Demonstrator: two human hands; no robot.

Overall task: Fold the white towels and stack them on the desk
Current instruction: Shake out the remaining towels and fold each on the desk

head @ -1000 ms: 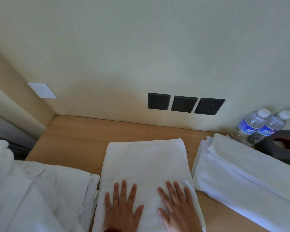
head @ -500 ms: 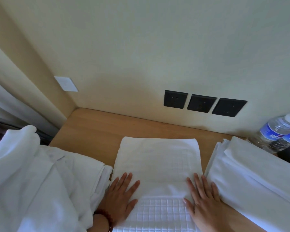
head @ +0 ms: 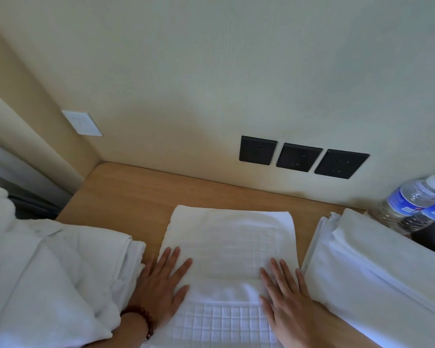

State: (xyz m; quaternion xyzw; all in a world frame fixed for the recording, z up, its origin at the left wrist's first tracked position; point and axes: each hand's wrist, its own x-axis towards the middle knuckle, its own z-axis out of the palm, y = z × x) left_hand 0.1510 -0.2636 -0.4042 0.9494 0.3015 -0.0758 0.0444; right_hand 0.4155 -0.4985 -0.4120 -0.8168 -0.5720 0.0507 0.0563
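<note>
In the lower middle of the frame a folded white towel [head: 232, 249] with a waffle-weave band lies flat on the wooden desk [head: 141, 192], its far edge pointing toward the wall. The left hand [head: 161, 285] rests flat on its left edge and the right hand [head: 286, 295] flat on its right edge, fingers straight and spread, pressing rather than gripping anything. A loose heap of white linen [head: 50, 277] fills the lower left, just beside the left hand, and a neat stack of folded white cloth [head: 367, 270] sits at the lower right, close to the right hand; how many pieces that stack holds is hard to tell from this angle. Two water bottles [head: 412, 204] stand at the right edge behind the stack. The likely risk is that uneven pressure drags the top layer, skewing the fold or rucking the band. Lifting the towel toward the stack could let it sag open, and a wide swing right might knock the bottles.
</note>
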